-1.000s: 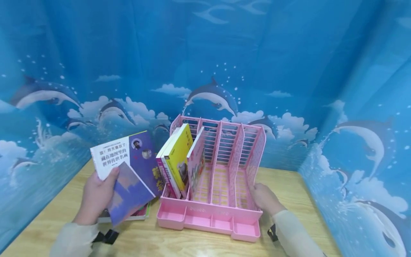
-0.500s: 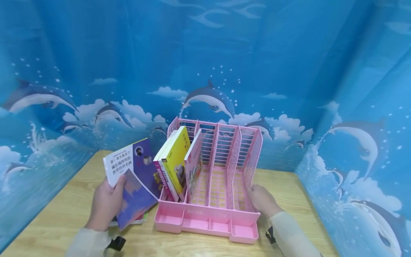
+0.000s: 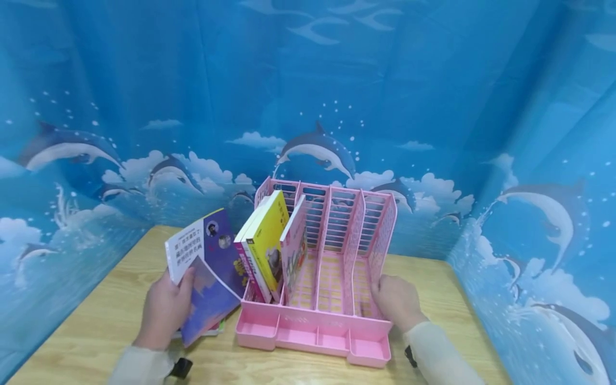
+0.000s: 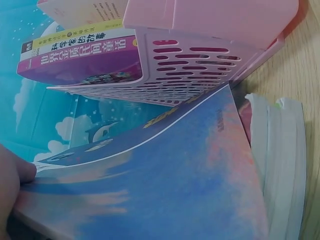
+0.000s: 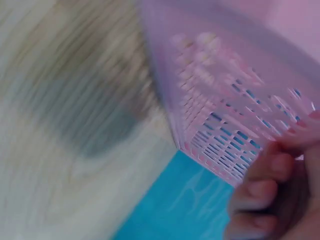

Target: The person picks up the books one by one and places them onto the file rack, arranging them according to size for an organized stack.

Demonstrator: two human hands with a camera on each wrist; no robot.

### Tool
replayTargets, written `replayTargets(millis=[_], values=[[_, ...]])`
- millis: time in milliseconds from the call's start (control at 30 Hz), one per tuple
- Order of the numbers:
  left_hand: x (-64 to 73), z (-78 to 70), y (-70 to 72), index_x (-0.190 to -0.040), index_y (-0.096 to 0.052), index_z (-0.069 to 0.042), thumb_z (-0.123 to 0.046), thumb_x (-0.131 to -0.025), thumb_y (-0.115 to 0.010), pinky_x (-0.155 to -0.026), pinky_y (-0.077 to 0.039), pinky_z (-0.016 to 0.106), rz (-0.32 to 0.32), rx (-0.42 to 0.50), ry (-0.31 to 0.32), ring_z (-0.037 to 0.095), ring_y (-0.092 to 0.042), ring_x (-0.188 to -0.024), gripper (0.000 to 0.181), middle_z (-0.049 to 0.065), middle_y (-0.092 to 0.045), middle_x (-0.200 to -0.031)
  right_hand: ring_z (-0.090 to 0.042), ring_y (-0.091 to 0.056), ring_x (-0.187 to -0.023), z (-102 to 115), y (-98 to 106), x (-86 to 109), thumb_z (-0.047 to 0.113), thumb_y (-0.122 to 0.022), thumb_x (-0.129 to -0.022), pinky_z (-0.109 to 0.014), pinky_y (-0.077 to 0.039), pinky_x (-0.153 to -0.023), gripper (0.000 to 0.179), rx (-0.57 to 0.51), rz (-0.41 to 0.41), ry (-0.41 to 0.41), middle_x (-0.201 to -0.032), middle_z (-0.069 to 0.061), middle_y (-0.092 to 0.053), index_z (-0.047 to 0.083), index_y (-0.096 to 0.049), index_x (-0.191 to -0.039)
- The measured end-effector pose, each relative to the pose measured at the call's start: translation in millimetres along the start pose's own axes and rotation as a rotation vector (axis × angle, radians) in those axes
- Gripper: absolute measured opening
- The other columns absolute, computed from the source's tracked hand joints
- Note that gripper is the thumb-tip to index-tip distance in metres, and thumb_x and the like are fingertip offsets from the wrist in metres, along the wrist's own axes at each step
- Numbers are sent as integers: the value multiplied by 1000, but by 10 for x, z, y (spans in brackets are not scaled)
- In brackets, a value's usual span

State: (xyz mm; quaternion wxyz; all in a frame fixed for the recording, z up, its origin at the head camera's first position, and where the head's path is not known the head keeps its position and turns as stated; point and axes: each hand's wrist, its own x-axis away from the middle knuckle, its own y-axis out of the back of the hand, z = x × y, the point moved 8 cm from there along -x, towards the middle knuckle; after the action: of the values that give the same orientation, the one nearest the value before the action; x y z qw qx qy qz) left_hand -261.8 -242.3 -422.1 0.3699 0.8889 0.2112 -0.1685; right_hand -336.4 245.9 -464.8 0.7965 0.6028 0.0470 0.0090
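Observation:
My left hand (image 3: 166, 310) grips a paperback book (image 3: 216, 248) with a purple and white cover, thumb on the near side. The book is tilted and bowed, with its blue-purple painted cover (image 4: 165, 180) facing the left wrist camera. Its far corner reaches the left wall of a pink desktop book rack (image 3: 315, 308). My right hand (image 3: 398, 302) holds the rack's right side panel, fingers curled at the slotted wall (image 5: 220, 120). In the rack's left slot lean a magenta-spined book (image 4: 95, 57) and a yellow book (image 3: 270, 227). A thin pink book (image 3: 293, 246) leans in the slot beside them.
Under the held book, more books (image 4: 285, 165) lie on the wooden table (image 3: 110, 299). Small pink trays (image 3: 332, 338) run along the rack's front. A blue dolphin-print curtain (image 3: 317, 80) encloses the back and both sides.
My left hand has moved right and slightly nearer with the purple book, bringing it closer to the rack's left wall. The right hand keeps its hold on the right panel.

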Motion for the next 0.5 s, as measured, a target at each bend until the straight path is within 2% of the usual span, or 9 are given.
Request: replayTargets(millis=[100, 267, 500], values=[[12, 0, 2, -133, -59, 7, -26, -108, -54, -40, -43, 29, -9, 4, 3, 13, -52, -44, 41, 17, -70, -77, -18, -52, -58, -49, 37, -10, 29, -48, -106, -37, -47, -56, 37, -27, 26, 1, -64, 0, -54, 16, -56, -73], [13, -8, 7, -132, -60, 6, -24, -108, -56, -40, -44, 29, -25, 8, -4, 12, -51, -43, 39, 19, -70, -79, -19, -51, -59, -30, 129, -7, 27, -53, -103, -40, -48, -57, 34, 10, 37, 49, -64, 0, -52, 16, -55, -71], [24, 32, 1, -134, -58, 6, -29, -109, -54, -39, -45, 29, 4, 28, 47, 14, -52, -42, 43, 14, -68, -74, -18, -55, -65, 79, 94, -6, 23, -48, -106, -48, -56, -72, 37, 46, 148, 117, -67, 0, -55, 16, -56, -70]])
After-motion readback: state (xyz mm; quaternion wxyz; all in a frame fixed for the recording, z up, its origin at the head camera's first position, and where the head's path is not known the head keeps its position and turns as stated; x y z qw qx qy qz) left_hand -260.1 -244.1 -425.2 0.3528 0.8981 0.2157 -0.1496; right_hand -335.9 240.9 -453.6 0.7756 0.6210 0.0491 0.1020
